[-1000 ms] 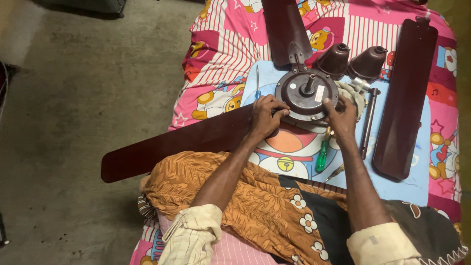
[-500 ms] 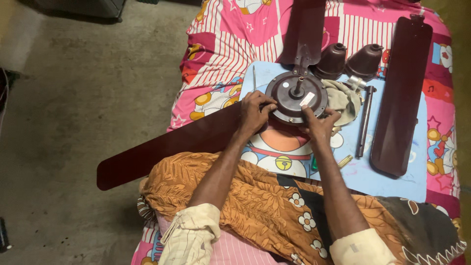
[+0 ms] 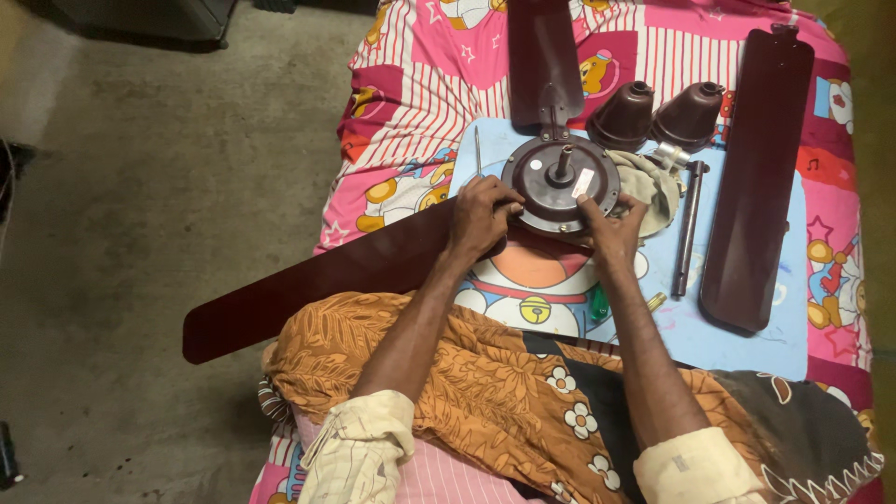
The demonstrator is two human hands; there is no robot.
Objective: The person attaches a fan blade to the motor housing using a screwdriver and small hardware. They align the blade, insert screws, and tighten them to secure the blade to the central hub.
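Two hands on a fan motor on a bed

A long dark fan blade (image 3: 317,275) sticks out over the floor. The left hand (image 3: 481,217) has its grip curled on the round fan motor (image 3: 560,182) where that blade joins. The right hand (image 3: 611,229) pinches the motor's near edge. A rod (image 3: 688,229) and a loose blade (image 3: 751,177) lie beside it.

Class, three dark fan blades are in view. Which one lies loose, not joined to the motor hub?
The blade on the right, lying apart beyond the metal rod. The other two meet the motor hub.
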